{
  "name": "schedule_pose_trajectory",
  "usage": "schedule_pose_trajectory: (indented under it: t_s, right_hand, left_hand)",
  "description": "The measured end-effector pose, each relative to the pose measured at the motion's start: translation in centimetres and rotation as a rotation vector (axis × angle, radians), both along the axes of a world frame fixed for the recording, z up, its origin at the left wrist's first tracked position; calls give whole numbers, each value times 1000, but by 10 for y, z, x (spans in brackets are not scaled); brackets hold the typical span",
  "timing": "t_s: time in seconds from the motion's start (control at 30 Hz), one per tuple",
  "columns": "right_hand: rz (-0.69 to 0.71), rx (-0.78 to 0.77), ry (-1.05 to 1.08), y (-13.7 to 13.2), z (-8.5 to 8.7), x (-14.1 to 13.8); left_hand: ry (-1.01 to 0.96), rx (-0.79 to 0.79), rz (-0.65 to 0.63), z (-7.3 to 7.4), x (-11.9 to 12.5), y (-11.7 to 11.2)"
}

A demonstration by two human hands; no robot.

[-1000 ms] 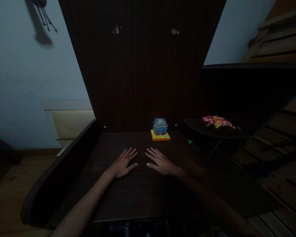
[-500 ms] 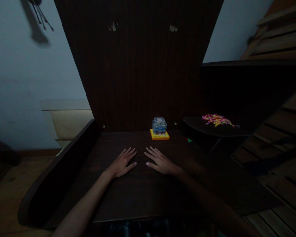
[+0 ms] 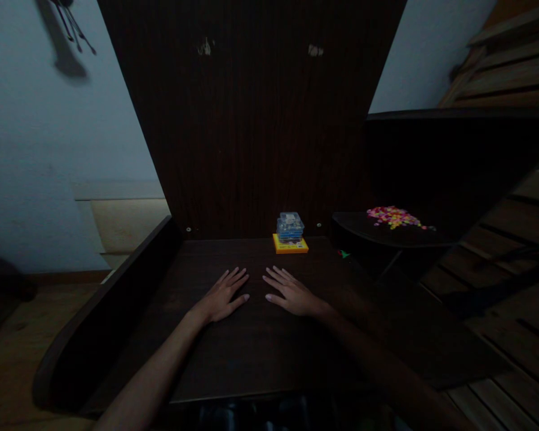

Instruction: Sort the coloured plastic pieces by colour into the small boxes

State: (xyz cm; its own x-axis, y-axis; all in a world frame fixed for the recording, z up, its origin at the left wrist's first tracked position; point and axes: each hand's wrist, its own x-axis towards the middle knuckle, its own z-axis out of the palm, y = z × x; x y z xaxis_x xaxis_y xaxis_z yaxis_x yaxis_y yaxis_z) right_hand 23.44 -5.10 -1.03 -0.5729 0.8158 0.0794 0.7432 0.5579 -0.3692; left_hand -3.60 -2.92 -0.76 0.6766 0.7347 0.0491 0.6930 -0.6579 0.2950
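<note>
My left hand (image 3: 221,296) lies flat on the dark wooden desk (image 3: 256,353), fingers spread, holding nothing. My right hand (image 3: 291,293) rests flat beside it, a small gap between the two, also holding nothing. Beyond the fingertips, at the back of the desk, a small stack of clear blue cases (image 3: 290,226) sits on a yellow box (image 3: 290,246). Neither hand touches the stack.
A dark upright panel (image 3: 251,120) closes the back of the desk, and a raised side board (image 3: 112,305) runs along the left. A lower shelf (image 3: 386,236) at the right carries a pile of small colourful pieces (image 3: 393,216). Wooden slats (image 3: 512,287) lie at the far right.
The view has shifted very slightly; both hands stay flat in the same place on the desk.
</note>
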Motion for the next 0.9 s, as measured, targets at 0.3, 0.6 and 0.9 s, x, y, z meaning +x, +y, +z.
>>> schedule_pose_trajectory:
  t_s: [0.3,0.6,0.9]
  right_hand:
    - [-5,1,14,1,-3,0]
    - [-7,12,19,2,-5,1]
    - [-12,-1,4,1,0,0]
  left_hand:
    - [10,-34,17,4,2,-2]
    - [-11,27,-8,-5,-1,3]
    - [4,-25,10,2,0,0]
